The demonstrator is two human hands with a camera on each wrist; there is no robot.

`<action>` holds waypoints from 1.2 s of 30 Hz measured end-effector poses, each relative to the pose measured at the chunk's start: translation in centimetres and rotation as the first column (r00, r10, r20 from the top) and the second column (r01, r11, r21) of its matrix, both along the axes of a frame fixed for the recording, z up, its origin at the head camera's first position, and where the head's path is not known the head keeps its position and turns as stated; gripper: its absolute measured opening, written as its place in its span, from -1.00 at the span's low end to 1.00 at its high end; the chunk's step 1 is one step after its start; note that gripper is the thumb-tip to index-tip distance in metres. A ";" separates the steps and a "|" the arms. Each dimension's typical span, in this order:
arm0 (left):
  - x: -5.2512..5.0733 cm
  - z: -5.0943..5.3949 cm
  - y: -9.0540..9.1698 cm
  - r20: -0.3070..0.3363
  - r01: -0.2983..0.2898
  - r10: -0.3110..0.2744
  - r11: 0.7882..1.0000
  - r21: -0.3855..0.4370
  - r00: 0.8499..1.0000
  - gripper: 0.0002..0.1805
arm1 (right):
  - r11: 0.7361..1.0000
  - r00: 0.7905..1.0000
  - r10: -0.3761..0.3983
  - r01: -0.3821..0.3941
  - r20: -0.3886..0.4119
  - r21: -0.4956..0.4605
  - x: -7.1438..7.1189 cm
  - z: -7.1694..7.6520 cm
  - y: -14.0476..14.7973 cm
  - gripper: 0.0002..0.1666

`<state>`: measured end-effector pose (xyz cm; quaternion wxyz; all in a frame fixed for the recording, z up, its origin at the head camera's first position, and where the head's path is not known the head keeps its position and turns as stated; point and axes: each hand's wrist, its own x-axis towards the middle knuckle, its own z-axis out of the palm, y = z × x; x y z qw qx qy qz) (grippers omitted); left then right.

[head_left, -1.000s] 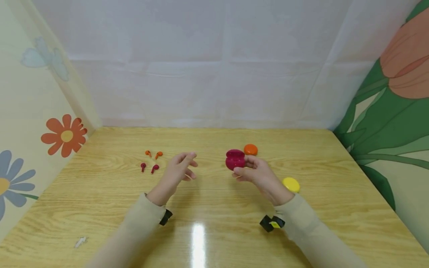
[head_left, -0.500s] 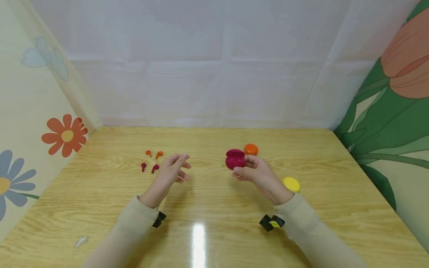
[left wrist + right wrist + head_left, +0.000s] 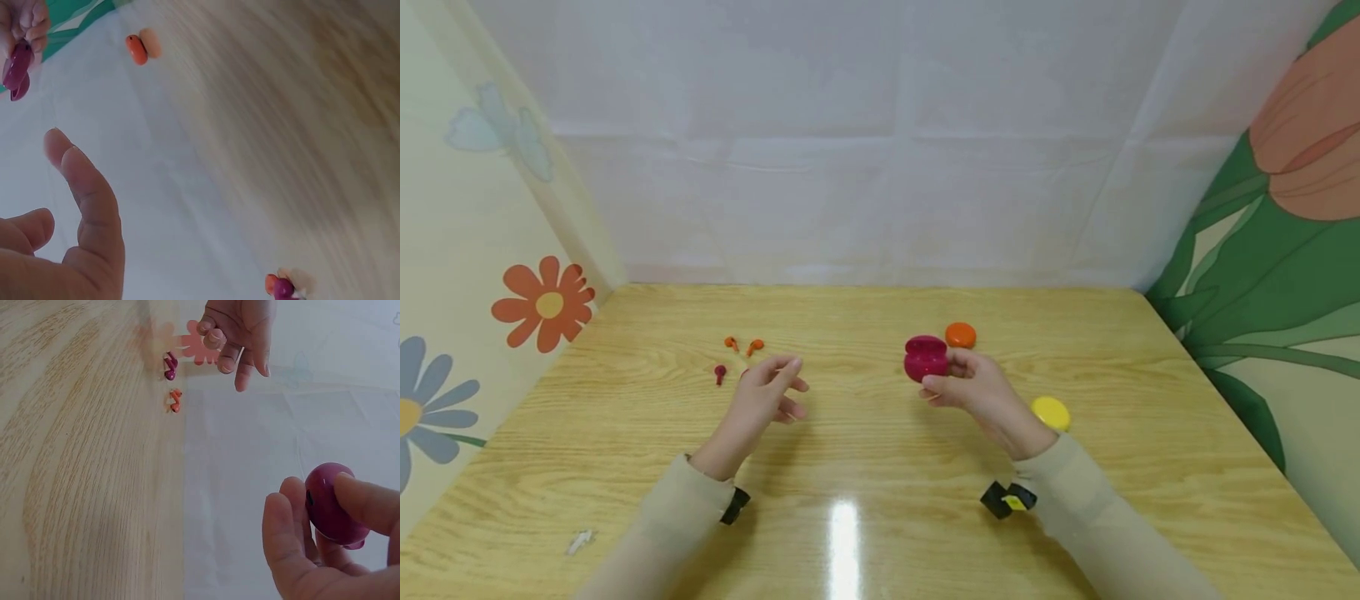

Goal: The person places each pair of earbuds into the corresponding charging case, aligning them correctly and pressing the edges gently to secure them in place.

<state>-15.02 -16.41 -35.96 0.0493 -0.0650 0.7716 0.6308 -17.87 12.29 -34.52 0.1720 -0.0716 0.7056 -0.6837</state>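
My right hand (image 3: pixel 973 392) grips a glossy crimson earbud case (image 3: pixel 925 364) above the table, its lid up in the head view. In the right wrist view the case (image 3: pixel 331 503) sits between thumb and fingers. My left hand (image 3: pixel 758 402) hovers with fingers loosely bent and nothing in them, near the earbuds on the left. One crimson earbud (image 3: pixel 720 374) lies there; another is mostly hidden behind the left hand. Just beyond lie two orange earbuds, one on the left (image 3: pixel 731 342) and one on the right (image 3: pixel 756 346).
An orange round case (image 3: pixel 960 335) lies behind the right hand, its lid down. A yellow round case (image 3: pixel 1051 413) lies beside the right wrist. The wooden table (image 3: pixel 865 467) meets a white cloth backdrop (image 3: pixel 880 167) at the rear, with painted panels either side.
My left hand has drifted left and slightly nearer to me, now covering most of one crimson earbud. The right hand and the crimson case stay in place.
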 end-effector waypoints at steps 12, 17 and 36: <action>0.4 -0.3 -2.3 0.023 -0.013 0.015 0.996 -0.083 1.000 -0.47 | 1.000 1.000 -0.002 0.002 0.006 0.007 0.0 0.1 0.1 -0.57; 0.5 -0.2 -3.3 0.024 -0.045 0.048 0.991 -0.123 0.999 -0.48 | 1.000 1.000 -0.012 0.012 0.010 0.012 0.0 0.0 0.1 -0.56; 0.2 -0.8 -6.3 0.123 -0.077 0.105 0.973 -0.218 0.987 -0.47 | 0.999 1.000 -0.018 0.018 0.021 0.028 -0.2 -0.1 -0.1 -0.54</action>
